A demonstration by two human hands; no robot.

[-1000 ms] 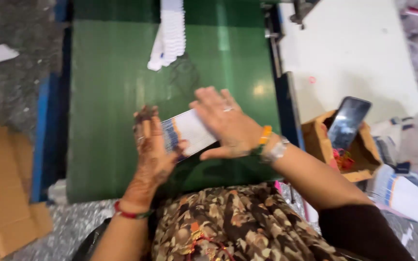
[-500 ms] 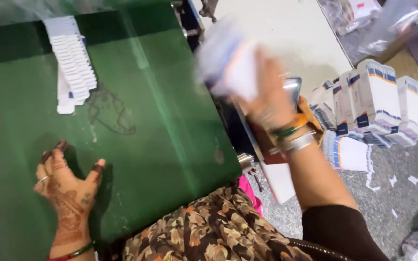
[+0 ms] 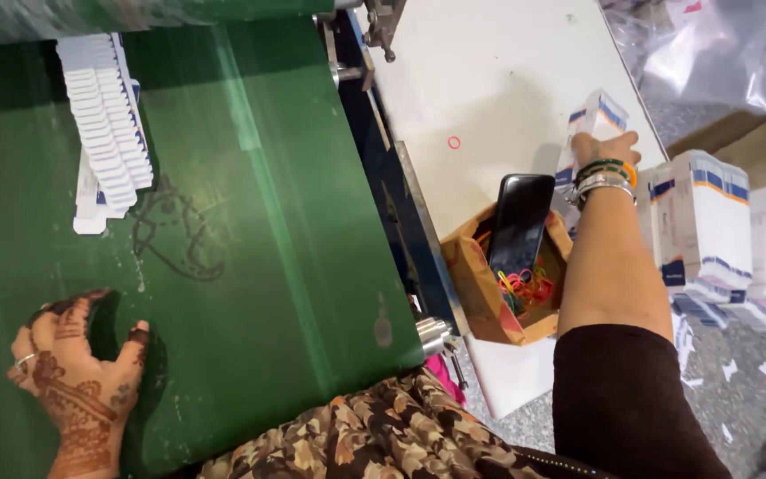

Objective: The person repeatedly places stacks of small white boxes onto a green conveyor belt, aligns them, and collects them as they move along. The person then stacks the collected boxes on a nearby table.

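My right hand (image 3: 607, 147) reaches out over the right edge of a white table (image 3: 480, 98), gripping a bundle of white and blue flat cartons (image 3: 592, 120) just left of stacked bundles of the same kind (image 3: 698, 226). My left hand (image 3: 77, 377), patterned with henna, rests flat on the green conveyor belt (image 3: 259, 231) at the lower left, fingers apart, holding nothing. A row of overlapping white flat cartons (image 3: 104, 133) lies on the belt at the upper left.
A small brown cardboard box (image 3: 479, 293) holds coloured rubber bands (image 3: 525, 288) and a black phone (image 3: 521, 222) leaning upright. Clear plastic bags (image 3: 711, 44) lie at the top right. Paper scraps litter the grey floor (image 3: 755, 381).
My right hand has carried the bundle from over the belt out to the right and down beside the stacked bundles. My left hand, which had let go of it earlier, stays on the belt.
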